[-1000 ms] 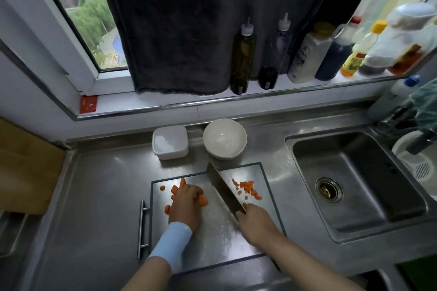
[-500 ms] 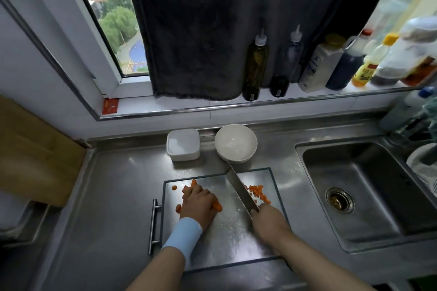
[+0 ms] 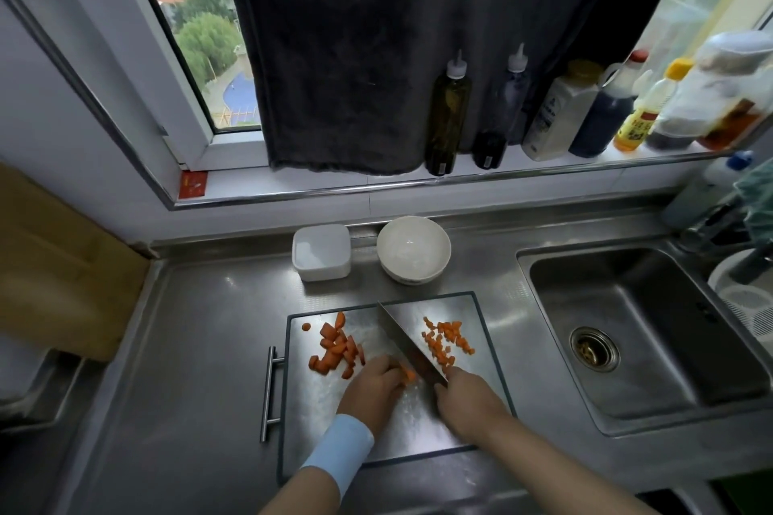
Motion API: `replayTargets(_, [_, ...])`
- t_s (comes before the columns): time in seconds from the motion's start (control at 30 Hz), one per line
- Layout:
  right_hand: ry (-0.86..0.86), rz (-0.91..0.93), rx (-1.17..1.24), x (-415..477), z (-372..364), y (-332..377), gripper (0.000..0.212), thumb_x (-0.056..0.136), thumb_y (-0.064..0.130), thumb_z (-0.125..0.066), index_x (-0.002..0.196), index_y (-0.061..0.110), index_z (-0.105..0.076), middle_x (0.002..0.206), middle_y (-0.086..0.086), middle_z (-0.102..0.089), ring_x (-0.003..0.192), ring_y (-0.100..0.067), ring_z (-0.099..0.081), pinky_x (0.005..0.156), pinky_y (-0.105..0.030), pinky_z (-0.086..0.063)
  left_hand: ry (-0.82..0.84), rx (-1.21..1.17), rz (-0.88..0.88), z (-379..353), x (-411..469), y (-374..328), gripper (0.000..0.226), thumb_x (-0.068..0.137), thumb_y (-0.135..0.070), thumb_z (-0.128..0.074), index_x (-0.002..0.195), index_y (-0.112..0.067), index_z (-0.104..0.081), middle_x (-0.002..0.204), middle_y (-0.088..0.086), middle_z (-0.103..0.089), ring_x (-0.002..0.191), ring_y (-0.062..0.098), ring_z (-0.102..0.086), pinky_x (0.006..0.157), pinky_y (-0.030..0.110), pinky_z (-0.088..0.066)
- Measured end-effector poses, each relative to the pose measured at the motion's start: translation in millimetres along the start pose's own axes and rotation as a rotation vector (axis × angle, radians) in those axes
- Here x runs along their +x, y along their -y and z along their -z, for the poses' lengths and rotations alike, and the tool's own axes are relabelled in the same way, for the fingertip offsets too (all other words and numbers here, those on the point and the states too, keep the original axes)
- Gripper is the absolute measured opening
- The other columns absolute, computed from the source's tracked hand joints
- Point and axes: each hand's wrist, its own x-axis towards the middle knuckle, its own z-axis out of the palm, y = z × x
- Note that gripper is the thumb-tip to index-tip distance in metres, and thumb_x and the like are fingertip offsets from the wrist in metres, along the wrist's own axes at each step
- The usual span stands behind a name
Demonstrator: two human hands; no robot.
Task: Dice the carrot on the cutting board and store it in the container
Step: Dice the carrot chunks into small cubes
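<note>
Orange carrot piece [image 3: 408, 375] sits under the tips of the left hand's fingers [image 3: 391, 368], which are curled down over it and pin it to the board. Only its right end shows past the knuckles. The left hand [image 3: 370, 389] is bunched, not spread, with a pale blue wristband [image 3: 339, 452] on its wrist.

Just to the right of that piece runs the blade of the knife [image 3: 408, 341], slanting from the far middle of the board toward the right hand [image 3: 468, 399]. That hand's fingers are wrapped tight round the handle, which is hidden inside the grip. Whether the edge has bitten into the piece cannot be told.

Left of the blade a heap of rough carrot chunks [image 3: 334, 349] lies on the steel cutting board [image 3: 418, 431]. Right of the blade is a scatter of small diced carrot [image 3: 445, 341]. The two lots are apart, with the knife between them.

Beyond the board's far edge stand a white square container [image 3: 321, 252] and, just beside it, a white bowl [image 3: 413, 249], both on the steel counter [image 3: 188, 347]. The sink [image 3: 543, 305] lies to the right.
</note>
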Motion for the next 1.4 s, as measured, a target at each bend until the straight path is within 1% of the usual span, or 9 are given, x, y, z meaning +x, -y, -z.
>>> replayTargets(0.1, [0.002, 0.011, -0.033, -5, 0, 3, 0.026, 0.104, 0.033, -0.042, 0.121, 0.019, -0.057, 0.120, -0.004, -0.066, 0.107, -0.023, -0.063, 0.088, -0.026, -0.046, 0.082, -0.018, -0.002, -3, 5, 0, 0.029, 0.094, -0.009, -0.049, 0.115, -0.018, -0.067, 0.122, 0.002, -0.056, 0.111, 0.018, -0.051, 0.091, 0.025, -0.042])
replayTargets(0.27, [-0.060, 0.049, -0.084, -16, 2, 7, 0.015, 0.104, 0.038, -0.040, 0.101, 0.027, -0.048, 0.109, -0.001, -0.068, 0.096, -0.020, -0.065, 0.075, -0.023, -0.040, 0.105, 0.087, -0.036, -11, 9, 9, 0.030, 0.098, -0.018, -0.043, 0.119, -0.016, -0.064, 0.125, 0.004, -0.055, 0.113, 0.022, -0.049, 0.093, 0.027, -0.041])
replayTargets(0.33, [-0.091, 0.063, -0.130, -21, 0, 8, 0.018, 0.104, 0.038, -0.040, 0.106, 0.024, -0.051, 0.108, -0.001, -0.068, 0.094, -0.020, -0.065, 0.074, -0.024, -0.042, 0.079, 0.063, -0.029, -12, 9, 9, 0.026, 0.095, -0.016, -0.050, 0.115, -0.017, -0.066, 0.120, 0.003, -0.058, 0.109, 0.021, -0.054, 0.090, 0.025, -0.044])
replayTargets(0.43, [-0.118, 0.072, -0.190, -28, -3, 9, 0.022, 0.104, 0.032, -0.039, 0.118, 0.021, -0.052, 0.108, -0.001, -0.068, 0.094, -0.019, -0.066, 0.077, -0.027, -0.047, 0.034, 0.047, -0.077, -17, 9, 14, 0.025, 0.074, -0.014, -0.080, 0.098, -0.019, -0.076, 0.101, 0.000, -0.070, 0.088, 0.020, -0.067, 0.075, 0.019, -0.053])
replayTargets(0.6, [-0.119, 0.059, -0.258, -33, -8, 6, 0.020, 0.102, 0.023, -0.041, 0.118, 0.019, -0.051, 0.107, -0.003, -0.069, 0.092, -0.022, -0.068, 0.074, -0.031, -0.049, 0.008, 0.059, -0.085, -19, 8, 15, 0.032, 0.072, -0.010, -0.081, 0.103, -0.016, -0.075, 0.105, 0.002, -0.071, 0.092, 0.022, -0.068, 0.076, 0.028, -0.058])
replayTargets(0.87, [-0.096, 0.055, -0.321, -27, -6, 5, 0.029, 0.098, 0.018, -0.047, 0.126, 0.016, -0.050, 0.108, -0.004, -0.068, 0.093, -0.023, -0.067, 0.078, -0.032, -0.053, -0.073, 0.104, -0.169, -14, 7, 9, 0.048, 0.045, -0.006, -0.095, 0.089, -0.016, -0.078, 0.094, 0.000, -0.073, 0.083, 0.020, -0.071, 0.067, 0.024, -0.059])
replayTargets(1.13, [-0.072, 0.051, -0.234, -18, -4, 8, 0.025, 0.101, 0.038, -0.048, 0.117, 0.021, -0.055, 0.110, -0.002, -0.068, 0.097, -0.021, -0.068, 0.074, -0.026, -0.044, -0.098, 0.003, -0.174, -18, 11, 17, 0.036, 0.055, 0.001, -0.088, 0.086, -0.016, -0.077, 0.092, 0.000, -0.072, 0.082, 0.019, -0.069, 0.066, 0.023, -0.057])
replayTargets(1.3, [-0.024, 0.028, -0.205, -8, -4, 15, 0.020, 0.101, 0.027, -0.047, 0.115, 0.019, -0.059, 0.112, -0.004, -0.068, 0.099, -0.022, -0.066, 0.074, -0.024, -0.041, -0.101, 0.023, -0.214, -21, 11, 19, 0.038, 0.050, -0.002, -0.092, 0.082, -0.016, -0.077, 0.087, -0.001, -0.071, 0.077, 0.016, -0.067, 0.066, 0.020, -0.056])
replayTargets(1.4, [-0.015, 0.019, -0.190, -1, -6, 20, 0.022, 0.101, 0.027, -0.047, 0.116, 0.017, -0.059, 0.112, -0.006, -0.068, 0.100, -0.023, -0.066, 0.076, -0.025, -0.044, -0.104, 0.029, -0.207, -24, 11, 21, 0.036, 0.054, -0.005, -0.091, 0.085, -0.017, -0.077, 0.091, -0.001, -0.070, 0.081, 0.013, -0.064, 0.069, 0.019, -0.055])
